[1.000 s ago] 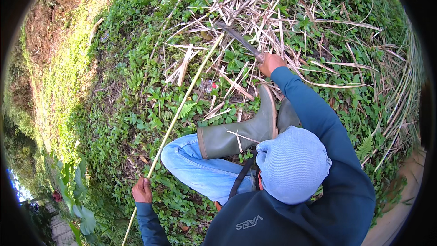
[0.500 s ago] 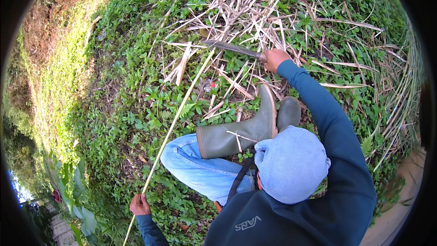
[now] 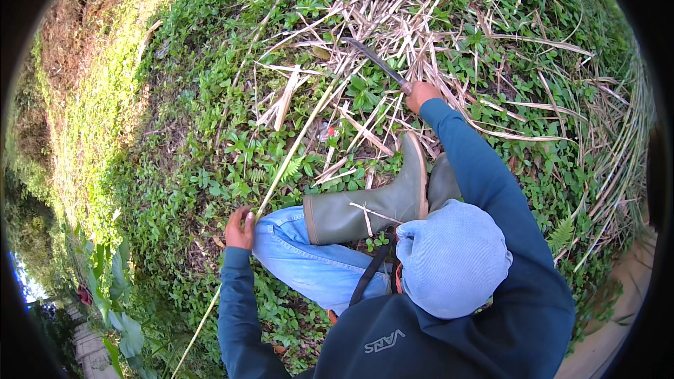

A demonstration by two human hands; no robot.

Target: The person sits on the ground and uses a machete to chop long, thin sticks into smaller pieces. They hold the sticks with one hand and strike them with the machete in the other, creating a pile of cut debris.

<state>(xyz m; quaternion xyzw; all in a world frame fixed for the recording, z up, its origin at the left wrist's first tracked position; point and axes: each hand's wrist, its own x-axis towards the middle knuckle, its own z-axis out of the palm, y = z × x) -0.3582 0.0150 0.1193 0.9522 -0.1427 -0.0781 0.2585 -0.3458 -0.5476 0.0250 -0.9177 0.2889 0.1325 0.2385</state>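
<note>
In my right hand [image 3: 424, 95] is the handle of a long curved knife, a machete by its look. Its dark blade [image 3: 375, 60] points up and left, beside the far part of a thin pale stalk [image 3: 290, 154]. The stalk runs diagonally from the litter of strips down past my left knee. My left hand [image 3: 240, 229] is closed loosely around it near the knee, thumb and fingers on the stalk. Behind that hand the stalk's lower end [image 3: 193, 344] passes under my left sleeve and out toward the bottom edge.
Dry pale strips [image 3: 393, 10] lie heaped beyond the blade. Long green stems [image 3: 618, 140] are bundled on the right. My green rubber boots [image 3: 379, 200] and bent jeans leg [image 3: 309, 260] take up the middle. Leafy plants [image 3: 189, 133] cover the ground.
My left hand has moved up along the stalk to beside my knee. The knife has swung so its tip points farther away, with the blade turned more edge-on.
</note>
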